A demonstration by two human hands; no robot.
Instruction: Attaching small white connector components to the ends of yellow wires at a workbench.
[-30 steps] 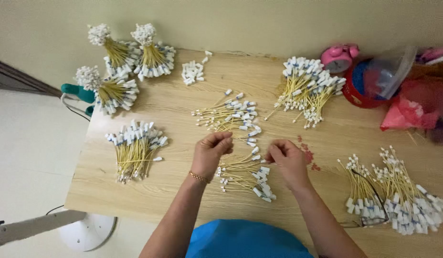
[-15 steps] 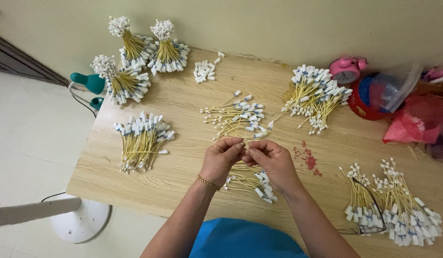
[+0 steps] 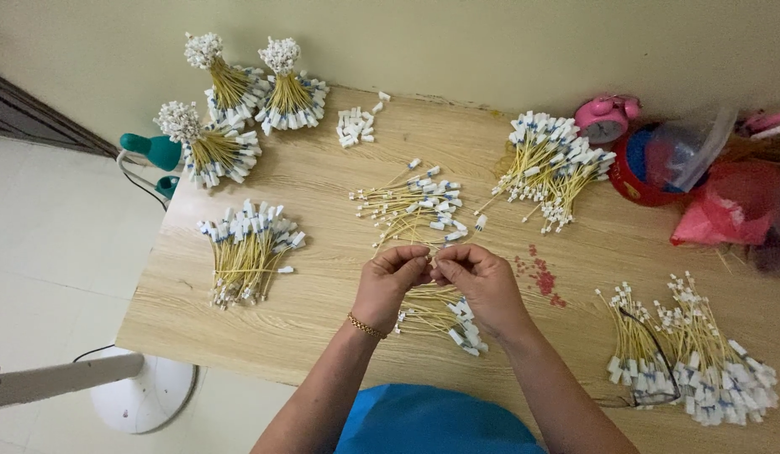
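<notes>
Both forearms rise from the bottom edge and converge at centre. The left hand (image 3: 392, 279) is curled, knuckles up, fingertips pinched together and pointing right. The right hand (image 3: 481, 282) mirrors it, fingers bent, tips pinched and meeting the left's fingertips. A gold bracelet (image 3: 366, 326) circles the left wrist.

Place: a home piecework corner, not a factory.
Worktop: small wooden table (image 3: 239, 328) against a plain wall.
Signs: bundled yellow wires (image 3: 245, 252) sorted in heaps, pink alarm clock (image 3: 607, 120) at the far edge, tiled floor.
</notes>
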